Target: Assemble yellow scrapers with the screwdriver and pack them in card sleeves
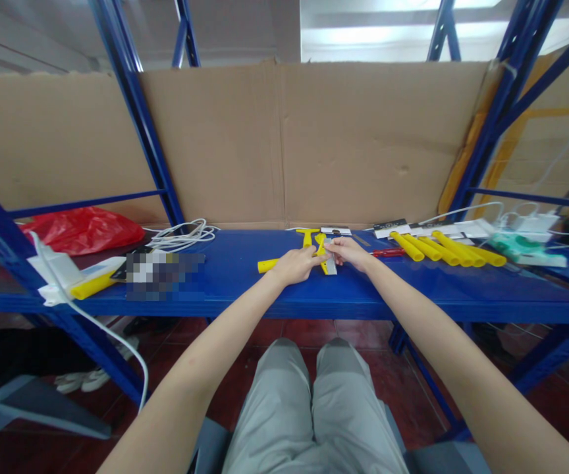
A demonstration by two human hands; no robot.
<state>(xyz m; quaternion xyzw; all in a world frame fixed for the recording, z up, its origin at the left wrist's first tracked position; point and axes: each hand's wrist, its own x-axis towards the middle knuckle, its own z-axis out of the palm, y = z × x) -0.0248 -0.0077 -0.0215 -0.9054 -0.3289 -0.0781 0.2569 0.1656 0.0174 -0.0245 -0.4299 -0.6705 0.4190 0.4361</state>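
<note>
My left hand [295, 266] is closed on a yellow plastic piece [321, 241], pressing it near the blue tabletop. Against that piece stands a flat silvery metal blade [331, 264]. My right hand [348, 253] has its fingertips pinched together at the blade's upper part; whether they also hold something small is hidden. A yellow tube handle [267, 265] sticks out to the left of my left hand. Just behind my hands lies another yellow T-shaped piece [307, 235]. To the right of my right hand is a red screwdriver [388, 252].
Several yellow tube handles [445, 249] lie in a row at the right, beside white-and-black packages [388, 228] and a power strip [529, 250]. Coiled white cable [186, 234] and a red plastic bag [84, 227] are at the left. Cardboard [284, 145] walls the back.
</note>
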